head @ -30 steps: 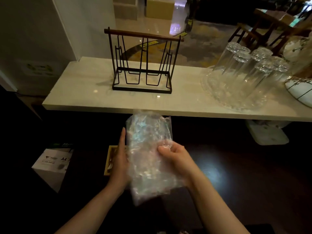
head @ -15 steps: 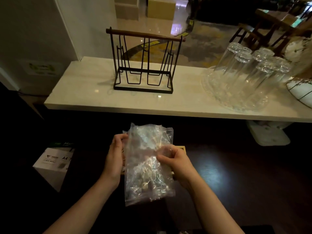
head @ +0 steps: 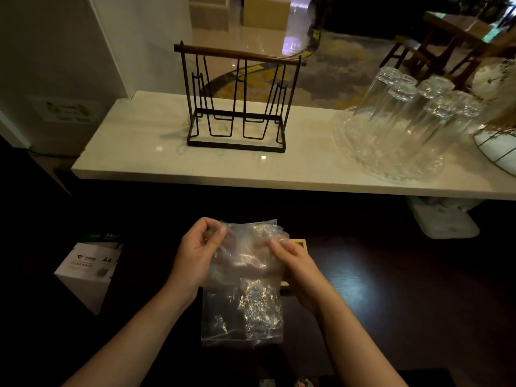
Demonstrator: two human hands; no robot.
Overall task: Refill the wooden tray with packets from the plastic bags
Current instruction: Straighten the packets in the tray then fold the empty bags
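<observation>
A clear crinkled plastic bag (head: pixel 245 297) hangs between both hands over the dark table, its contents hard to make out. My left hand (head: pixel 195 252) pinches the bag's top left corner. My right hand (head: pixel 296 263) grips the top right edge. Behind the bag, a corner of the light wooden tray (head: pixel 298 244) shows at the right, mostly hidden by the bag and my hands.
A black wire rack with a wooden handle (head: pixel 237 101) stands on the pale counter (head: pixel 134 152). Upturned drinking glasses (head: pixel 405 115) sit on a clear glass plate at the right. A white A4 paper box (head: pixel 86 272) lies low at the left.
Both hands have moved up to the bag's top edge, and the bag has dropped lower and hangs longer. The tray's right corner has come into sight.
</observation>
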